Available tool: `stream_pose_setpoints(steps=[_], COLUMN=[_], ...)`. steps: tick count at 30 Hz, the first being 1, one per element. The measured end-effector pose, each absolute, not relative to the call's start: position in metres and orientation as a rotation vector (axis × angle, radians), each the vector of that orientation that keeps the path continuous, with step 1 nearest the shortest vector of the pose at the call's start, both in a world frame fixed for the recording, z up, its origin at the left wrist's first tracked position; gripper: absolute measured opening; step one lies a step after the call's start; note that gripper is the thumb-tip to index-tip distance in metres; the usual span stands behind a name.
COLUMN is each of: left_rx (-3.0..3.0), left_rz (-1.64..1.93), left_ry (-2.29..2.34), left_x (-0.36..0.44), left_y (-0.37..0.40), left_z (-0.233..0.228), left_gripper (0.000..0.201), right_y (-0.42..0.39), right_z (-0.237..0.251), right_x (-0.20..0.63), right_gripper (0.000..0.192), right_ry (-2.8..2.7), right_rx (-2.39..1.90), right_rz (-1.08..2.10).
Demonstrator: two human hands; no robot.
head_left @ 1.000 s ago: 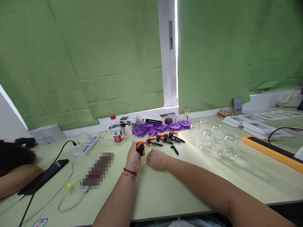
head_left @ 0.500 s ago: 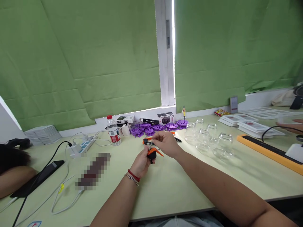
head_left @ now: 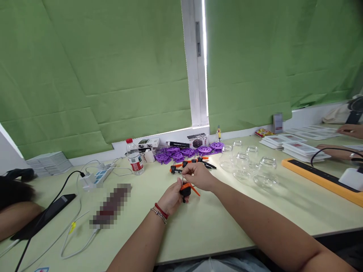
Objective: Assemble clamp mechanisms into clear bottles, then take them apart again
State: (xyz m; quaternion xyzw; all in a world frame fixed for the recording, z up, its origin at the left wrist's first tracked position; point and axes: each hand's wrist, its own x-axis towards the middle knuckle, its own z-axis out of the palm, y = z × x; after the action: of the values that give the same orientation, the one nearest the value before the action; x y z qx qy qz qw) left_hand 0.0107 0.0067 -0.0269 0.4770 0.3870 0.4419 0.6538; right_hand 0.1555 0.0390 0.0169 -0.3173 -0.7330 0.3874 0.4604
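Observation:
My left hand (head_left: 172, 197) is closed around a small orange and black plastic piece (head_left: 185, 190), with an orange arm sticking out to the right. Just above it, my right hand (head_left: 197, 175) pinches a thin metal rod (head_left: 182, 178) whose lower end meets the top of the piece. Fingers hide part of the rod, so I cannot tell its exact kind. Behind my hands lie several similar orange and black parts (head_left: 175, 169), next to black slim pieces (head_left: 209, 165).
Purple round plastic parts (head_left: 187, 152) are heaped at the back, beside a water bottle (head_left: 135, 160). Glass jars (head_left: 266, 173) stand right, before an orange power strip (head_left: 320, 183). Cables and a phone (head_left: 45, 215) lie left. Another person's hands (head_left: 351, 130) are at far right; a head rests far left.
My hands have come slightly down and right, still on the same piece and rod. More of the orange and black parts behind shows. The other person's hands at right have shifted.

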Motion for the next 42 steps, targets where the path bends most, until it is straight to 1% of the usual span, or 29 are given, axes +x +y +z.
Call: stream_pose_setpoints(steps=[3, 7, 11, 13, 16, 20, 24, 27, 31, 35, 38, 40, 42], left_rx=[1.07, 1.05, 1.012, 0.995, 0.977, 0.95, 0.919, 0.883, 0.781, 0.782, 0.8, 0.797, 0.784], left_rz=[0.96, 0.931, 0.954, 0.956, 0.973, 0.975, 0.987, 1.024, 1.057, 1.036, 1.059, 1.087, 1.118], left_ry=[0.854, 0.859, 0.861, 0.845, 0.811, 0.788, 0.779, 0.781, 0.778, 0.826, 0.898, 0.941, 0.98], left_x=[0.012, 0.013, 0.014, 0.014, 0.014, 0.011, 0.008, 0.007, 0.003, -0.002, -0.005, -0.006, -0.007], left_y=[0.005, 0.004, 0.005, 0.006, 0.008, 0.011, 0.013, 0.015, 0.019, 0.023, 0.025, 0.026, 0.027], left_z=[-0.027, -0.027, -0.028, -0.029, -0.031, -0.033, -0.033, -0.032, -0.034, -0.035, -0.033, -0.032, -0.031], left_gripper=[0.058, 0.055, 0.047, 0.045, 0.044, 0.041, 0.037, 0.033, 0.025, 0.016, 0.011, 0.009, 0.008], right_y=[0.044, 0.048, 0.043, 0.041, 0.038, 0.035, 0.034, 0.033, 0.03, 0.035, 0.051, 0.065, 0.075], right_z=[0.017, 0.014, 0.014, 0.016, 0.016, 0.009, 0.002, 0.001, 0.001, 0.012, 0.021, 0.021, 0.012], right_x=[0.157, 0.158, 0.158, 0.158, 0.156, 0.154, 0.155, 0.155, 0.155, 0.166, 0.187, 0.202, 0.213], right_gripper=[0.005, 0.002, 0.004, 0.007, 0.009, 0.014, 0.017, 0.015, 0.033, 0.033, 0.029, 0.025, 0.021], right_ry=[-1.795, -1.695, -1.808, -1.869, -1.984, -2.064, -2.166, -2.288, -2.412, -2.383, -2.148, -2.018, -1.982], right_rx=[-0.82, -0.951, -0.808, -0.81, -0.933, -1.023, -0.929, -0.86, -0.884, -0.927, -1.088, -1.375, -1.539], right_rz=[1.019, 0.99, 1.038, 0.983, 0.869, 0.818, 0.786, 0.649, 0.451, 0.384, 0.39, 0.388, 0.393])
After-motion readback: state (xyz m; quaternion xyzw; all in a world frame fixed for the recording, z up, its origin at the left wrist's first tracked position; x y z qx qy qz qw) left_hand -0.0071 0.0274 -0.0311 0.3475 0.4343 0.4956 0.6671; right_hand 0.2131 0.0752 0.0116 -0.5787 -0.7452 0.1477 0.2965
